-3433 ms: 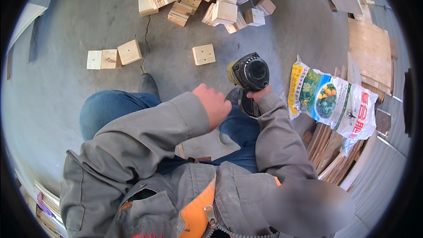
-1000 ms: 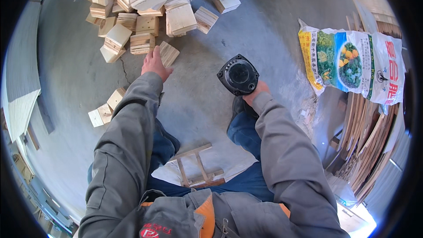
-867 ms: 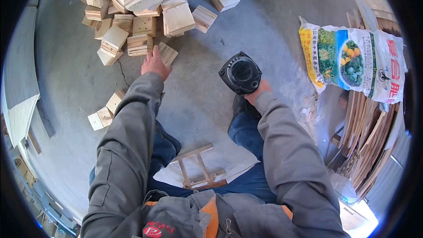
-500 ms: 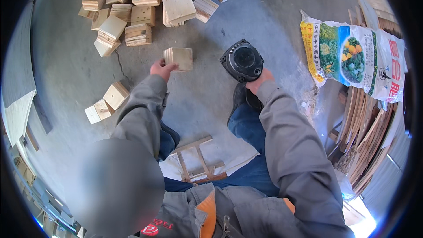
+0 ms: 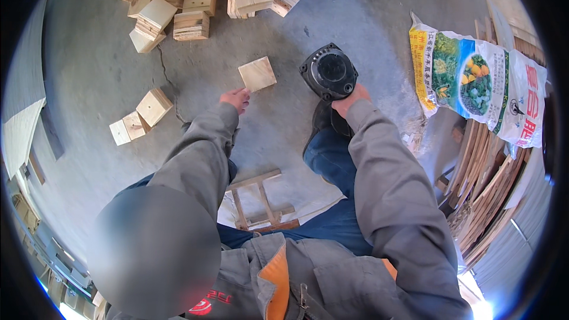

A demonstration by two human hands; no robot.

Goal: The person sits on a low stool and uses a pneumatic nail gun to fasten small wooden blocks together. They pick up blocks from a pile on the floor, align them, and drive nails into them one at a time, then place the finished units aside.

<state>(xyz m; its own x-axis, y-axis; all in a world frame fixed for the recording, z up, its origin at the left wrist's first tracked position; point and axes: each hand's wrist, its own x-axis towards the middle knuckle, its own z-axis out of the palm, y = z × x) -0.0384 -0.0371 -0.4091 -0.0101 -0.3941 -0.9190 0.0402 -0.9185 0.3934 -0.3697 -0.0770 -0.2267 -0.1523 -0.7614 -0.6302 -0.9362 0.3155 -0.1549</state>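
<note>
A square plywood block (image 5: 258, 74) lies on the concrete floor in front of me, one corner toward my left hand. My left hand (image 5: 236, 100) is just short of that corner, its fingers loosely apart and nothing held in them. Black and seen from above, a nail gun (image 5: 329, 73) with a round cap and bolted corners is in my right hand (image 5: 351, 101). The fingers wrap around its handle, which the tool's head and my hand mostly hide.
A heap of wooden blocks (image 5: 198, 1) lies at the far left, with several more blocks (image 5: 141, 117) at the left. On the right, a printed white sack (image 5: 474, 77) rests by stacked wood strips (image 5: 483, 181). A wooden frame (image 5: 261, 201) sits between my legs.
My left hand has let go of the block and drawn back slightly nearer to me. The block now lies turned at an angle. My right hand still holds the nail gun.
</note>
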